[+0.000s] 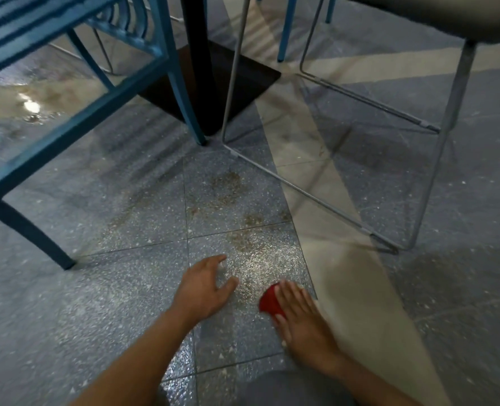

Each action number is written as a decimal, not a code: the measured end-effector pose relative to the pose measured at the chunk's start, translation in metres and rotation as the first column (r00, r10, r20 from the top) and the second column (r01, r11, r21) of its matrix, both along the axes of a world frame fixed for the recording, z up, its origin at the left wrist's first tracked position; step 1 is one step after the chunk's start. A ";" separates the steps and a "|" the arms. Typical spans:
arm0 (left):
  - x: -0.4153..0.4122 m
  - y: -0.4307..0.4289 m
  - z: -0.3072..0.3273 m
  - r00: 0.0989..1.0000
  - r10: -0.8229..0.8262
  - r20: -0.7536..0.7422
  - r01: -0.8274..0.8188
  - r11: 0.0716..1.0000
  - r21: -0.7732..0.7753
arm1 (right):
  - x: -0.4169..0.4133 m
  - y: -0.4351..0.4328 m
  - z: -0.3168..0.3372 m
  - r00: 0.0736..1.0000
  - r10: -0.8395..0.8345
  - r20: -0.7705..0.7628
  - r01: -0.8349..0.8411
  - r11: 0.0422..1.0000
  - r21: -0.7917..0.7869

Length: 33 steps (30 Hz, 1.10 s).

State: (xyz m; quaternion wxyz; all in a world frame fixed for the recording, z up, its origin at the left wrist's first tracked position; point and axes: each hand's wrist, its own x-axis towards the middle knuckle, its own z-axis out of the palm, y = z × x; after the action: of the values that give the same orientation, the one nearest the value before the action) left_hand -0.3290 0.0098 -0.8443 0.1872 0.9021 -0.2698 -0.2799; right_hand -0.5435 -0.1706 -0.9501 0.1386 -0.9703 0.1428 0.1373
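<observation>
Right grip (300, 317) flat atop red pad (268, 301)

Bare floor (143, 288) lies open ahead of my left hand (205, 288); the blue chair leg (38, 238) blocks further left, the stool rail (301, 192), seemingly floor-level, crosses right.

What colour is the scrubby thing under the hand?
Red. The scrubber under the right hand shows best in the head view.
</observation>
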 end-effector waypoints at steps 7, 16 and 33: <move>0.121 -0.071 0.091 0.814 -0.581 0.022 0.507 0.728 0.462 | 0.057 -0.063 0.038 0.955 0.024 -0.295 0.026 0.986 0.167; 0.192 -0.085 0.161 0.840 -0.521 -0.150 0.541 0.789 0.292 | 0.115 -0.091 0.206 0.869 -0.370 -0.329 0.494 0.608 0.621; 0.199 -0.078 0.054 0.840 -0.146 -0.522 0.195 0.980 0.039 | 0.183 -0.101 0.104 0.574 -0.777 -0.259 0.798 0.459 0.390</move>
State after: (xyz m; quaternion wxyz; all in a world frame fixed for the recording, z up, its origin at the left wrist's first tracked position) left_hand -0.1297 -0.0685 -0.7902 0.1857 0.7737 -0.2760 -0.5392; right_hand -0.3603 -0.2714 -0.8465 0.4118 -0.7263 0.5394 0.1088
